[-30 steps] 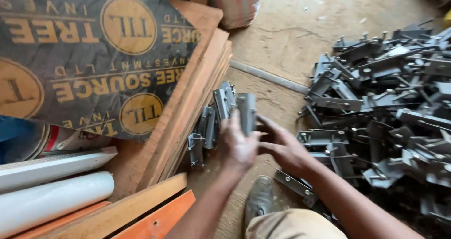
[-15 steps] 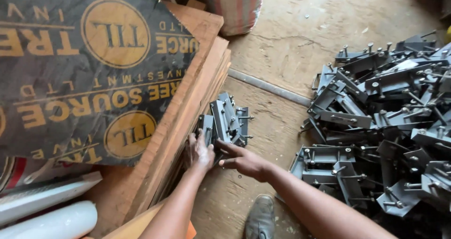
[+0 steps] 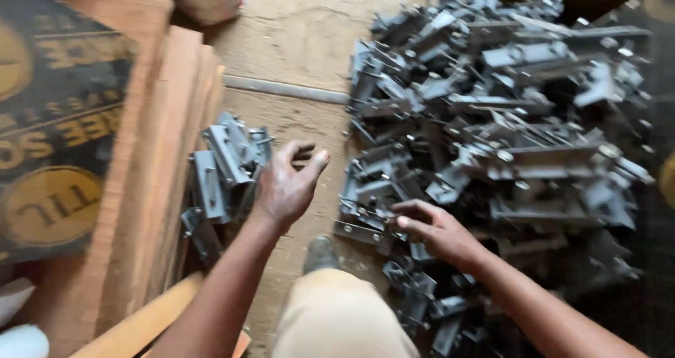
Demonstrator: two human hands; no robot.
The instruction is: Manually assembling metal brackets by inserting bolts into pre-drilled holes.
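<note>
bare plywood floor (image 3: 302, 41) ran under everything, dusty & scuffed, w/ a thin metal strip (image 3: 285, 89) lying across it near the top. on the left sat a stack of plywood sheets (image 3: 151, 189), edges showing, top sheet w/ a dark printed face.

left hand (image 3: 285, 186) hovered just off the floor, fingers loosely curled & spread, gripping nothing. it was just beside the small stack of grey metal brackets (image 3: 225, 164), which leaned against the edge of the plywood stack. those few pieces stood more or less on edge, side by side, prob. so the sheets would prop them up & keep them in a row rather than toppling. thumb pointed toward the pile on the right.

right hand (image 3: 436, 231) lay low at the near edge of the big heap of brackets (image 3: 492, 133), fingers bent onto a flat grey piece (image 3: 358, 231) at the heap's rim. whether it had closed round the piece or just rested on it, can't tell; view was blurred there. the heap itself was a loose jumble, pieces crossing every way w/ bolts sticking up, well apart from the tidy lot on the left.

btwn the two arms: the person's knee in tan trousers (image 3: 337, 316) & a dark shoe (image 3: 320, 252) planted on the floor, so they looked crouched btwn the two lots, w/ each in reach of one arm.
</note>
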